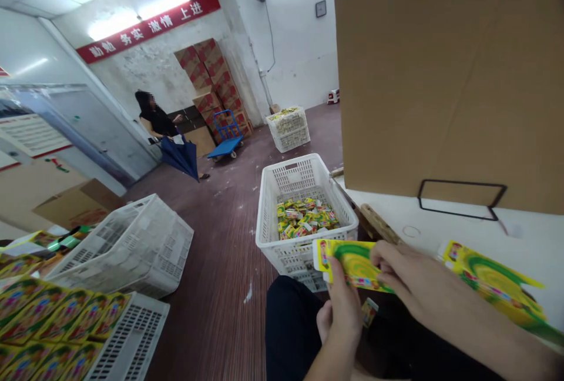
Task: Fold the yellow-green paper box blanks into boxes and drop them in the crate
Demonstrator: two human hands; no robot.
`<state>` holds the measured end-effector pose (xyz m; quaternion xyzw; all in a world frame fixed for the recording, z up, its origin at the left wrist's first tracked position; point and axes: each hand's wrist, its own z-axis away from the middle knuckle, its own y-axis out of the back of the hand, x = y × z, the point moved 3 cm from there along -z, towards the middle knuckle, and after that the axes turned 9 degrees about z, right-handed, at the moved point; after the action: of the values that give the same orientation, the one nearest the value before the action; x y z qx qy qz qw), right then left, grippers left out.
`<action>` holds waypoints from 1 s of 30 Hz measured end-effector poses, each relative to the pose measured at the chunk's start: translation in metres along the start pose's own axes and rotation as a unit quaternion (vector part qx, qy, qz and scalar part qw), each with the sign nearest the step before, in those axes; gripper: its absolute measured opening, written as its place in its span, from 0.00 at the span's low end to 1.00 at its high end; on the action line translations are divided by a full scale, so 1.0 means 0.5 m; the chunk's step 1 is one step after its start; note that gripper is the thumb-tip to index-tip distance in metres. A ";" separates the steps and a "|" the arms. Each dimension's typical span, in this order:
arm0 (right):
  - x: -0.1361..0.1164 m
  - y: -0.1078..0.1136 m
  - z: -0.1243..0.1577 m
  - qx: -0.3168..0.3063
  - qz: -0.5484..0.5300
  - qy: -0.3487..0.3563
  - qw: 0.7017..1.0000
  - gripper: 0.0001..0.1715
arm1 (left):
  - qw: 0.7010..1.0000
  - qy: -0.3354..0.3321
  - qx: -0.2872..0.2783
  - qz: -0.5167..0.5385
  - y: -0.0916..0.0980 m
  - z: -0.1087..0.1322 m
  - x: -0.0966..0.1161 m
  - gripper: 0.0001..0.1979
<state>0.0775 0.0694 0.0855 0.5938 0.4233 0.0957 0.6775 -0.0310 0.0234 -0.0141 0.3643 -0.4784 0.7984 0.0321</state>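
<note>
Above my lap I hold a yellow and green printed carton point(352, 257), its white flap sticking out at the left end. My left hand point(343, 304) is closed on its lower left part, thumb across the front. At the right end, the bent fingers of my right hand point(400, 269) grip the same carton. Just behind it stands a white plastic crate point(308, 246) with several small yellow packets point(304, 216) inside. More yellow cartons point(493, 281) lie on the white table to the right, partly behind my right forearm.
A large brown cardboard sheet or box point(440, 75) rises on the table at right. On the left are a white crate point(163, 246) and stacked yellow boxes point(44, 316). Farther off are a blue trolley point(227, 146), another crate point(288, 134) and a person point(161, 122) with a dark umbrella.
</note>
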 end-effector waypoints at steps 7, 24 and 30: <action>-0.025 -0.024 -0.033 -0.068 -0.122 -0.018 0.990 0.08 | 0.993 -0.080 0.079 -0.034 0.026 0.006 0.038 0.46; -0.040 -0.093 0.013 -0.156 -0.349 -0.042 0.923 0.18 | 0.970 0.008 -0.046 0.239 -0.022 -0.005 0.065 0.26; -0.040 -0.105 0.021 -0.164 -0.297 -0.053 0.939 0.24 | 0.987 -0.025 0.002 0.159 -0.003 -0.006 0.057 0.34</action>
<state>0.0527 0.0348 0.0474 0.3256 0.5226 -0.0732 0.7846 -0.0530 0.0180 0.0035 0.3037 -0.5293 0.7849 -0.1078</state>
